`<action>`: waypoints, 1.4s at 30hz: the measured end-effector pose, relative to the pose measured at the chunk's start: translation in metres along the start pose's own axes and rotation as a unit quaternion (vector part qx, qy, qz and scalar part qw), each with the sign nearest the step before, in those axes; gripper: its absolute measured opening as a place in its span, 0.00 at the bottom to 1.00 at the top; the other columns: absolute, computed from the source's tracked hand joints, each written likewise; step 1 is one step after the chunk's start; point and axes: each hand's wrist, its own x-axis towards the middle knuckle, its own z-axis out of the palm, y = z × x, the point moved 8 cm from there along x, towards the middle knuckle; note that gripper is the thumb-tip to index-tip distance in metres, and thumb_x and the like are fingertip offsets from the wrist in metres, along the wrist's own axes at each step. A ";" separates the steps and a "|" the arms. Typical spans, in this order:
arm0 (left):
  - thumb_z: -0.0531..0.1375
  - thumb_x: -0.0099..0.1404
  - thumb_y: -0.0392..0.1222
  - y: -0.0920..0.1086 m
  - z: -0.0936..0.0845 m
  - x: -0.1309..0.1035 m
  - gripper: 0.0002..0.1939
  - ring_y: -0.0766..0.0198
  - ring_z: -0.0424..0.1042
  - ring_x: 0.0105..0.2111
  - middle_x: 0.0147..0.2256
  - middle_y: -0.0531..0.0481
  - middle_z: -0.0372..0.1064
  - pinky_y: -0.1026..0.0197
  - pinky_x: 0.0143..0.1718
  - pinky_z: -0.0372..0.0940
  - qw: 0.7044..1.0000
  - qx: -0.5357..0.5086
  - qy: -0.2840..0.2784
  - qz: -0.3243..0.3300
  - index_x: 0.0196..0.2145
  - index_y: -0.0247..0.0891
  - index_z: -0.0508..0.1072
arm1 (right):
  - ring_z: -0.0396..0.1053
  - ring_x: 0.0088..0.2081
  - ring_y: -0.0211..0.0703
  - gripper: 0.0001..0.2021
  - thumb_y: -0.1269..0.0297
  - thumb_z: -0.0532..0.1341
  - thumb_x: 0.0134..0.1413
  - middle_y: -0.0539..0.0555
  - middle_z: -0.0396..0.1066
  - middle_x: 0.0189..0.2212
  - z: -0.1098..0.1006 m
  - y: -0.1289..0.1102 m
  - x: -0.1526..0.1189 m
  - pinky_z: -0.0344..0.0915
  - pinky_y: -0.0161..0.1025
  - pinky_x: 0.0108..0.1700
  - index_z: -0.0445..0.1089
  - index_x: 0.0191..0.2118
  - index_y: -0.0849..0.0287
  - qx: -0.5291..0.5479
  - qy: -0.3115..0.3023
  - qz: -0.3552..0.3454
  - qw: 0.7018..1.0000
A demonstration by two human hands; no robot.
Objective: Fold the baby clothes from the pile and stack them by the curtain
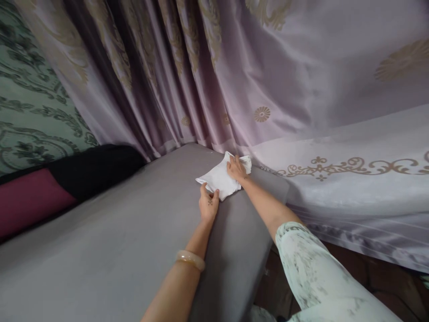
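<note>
A white folded cloth (219, 178) lies near the far corner of a grey padded surface (140, 223). My left hand (208, 205) is at its near edge, with thumb and a finger on either side of a corner and part of the fingers hidden by the cloth. Resting on the cloth's right part is my right hand (236, 170), fingers stretched out and slightly spread. A pale bangle (190, 259) circles my left wrist. Which kind of cloth it is, I cannot tell.
Lilac curtains (275, 80) with gold patterns hang behind and to the right, touching the far edge of the surface. A black and maroon cushion-like piece (97, 172) lines the left side, below green patterned wallpaper (30, 98). Dark floor tiles (385, 281) show at lower right.
</note>
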 end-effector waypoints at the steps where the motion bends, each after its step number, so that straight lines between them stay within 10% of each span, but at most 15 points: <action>1: 0.57 0.64 0.48 0.002 0.000 -0.002 0.33 0.62 0.71 0.29 0.26 0.55 0.70 0.63 0.34 0.61 1.000 -0.001 0.000 0.011 0.63 0.35 0.54 | 0.60 0.60 0.54 0.25 0.59 0.43 0.67 0.65 0.45 0.67 0.002 -0.002 -0.001 0.55 0.46 0.60 0.51 0.66 0.61 -0.003 -0.007 -0.007 1.000; 11: 0.59 0.63 0.42 0.003 0.003 -0.004 0.11 0.63 0.68 0.27 0.24 0.53 0.69 0.65 0.32 0.56 0.999 0.045 -0.007 0.029 0.43 0.40 0.75 | 0.35 0.68 0.64 0.30 0.48 0.37 0.66 0.59 0.37 0.70 0.017 0.008 -0.007 0.33 0.67 0.63 0.49 0.68 0.53 -0.030 -0.101 0.051 0.993; 21: 0.56 0.65 0.41 0.006 0.002 -0.009 0.11 0.63 0.67 0.26 0.24 0.51 0.69 0.64 0.31 0.56 0.995 0.088 -0.023 0.047 0.42 0.37 0.75 | 0.51 0.62 0.61 0.30 0.45 0.40 0.65 0.62 0.54 0.63 0.014 0.015 0.001 0.47 0.61 0.59 0.58 0.63 0.54 -0.056 -0.121 0.043 0.990; 28: 0.57 0.64 0.40 0.006 -0.001 -0.010 0.10 0.62 0.68 0.27 0.24 0.52 0.69 0.64 0.32 0.56 0.996 0.082 -0.007 0.046 0.41 0.39 0.76 | 0.44 0.66 0.57 0.29 0.50 0.38 0.67 0.65 0.50 0.65 0.010 0.023 0.001 0.40 0.58 0.63 0.58 0.62 0.61 -0.066 -0.097 0.064 0.991; 42: 0.52 0.61 0.32 -0.027 -0.023 0.002 0.09 0.66 0.71 0.27 0.25 0.54 0.69 0.65 0.33 0.64 0.960 -0.222 0.134 -0.109 0.40 0.38 0.61 | 0.35 0.69 0.61 0.29 0.52 0.41 0.66 0.63 0.41 0.70 0.021 -0.093 -0.072 0.33 0.63 0.65 0.52 0.67 0.57 -0.031 -0.124 -0.149 0.980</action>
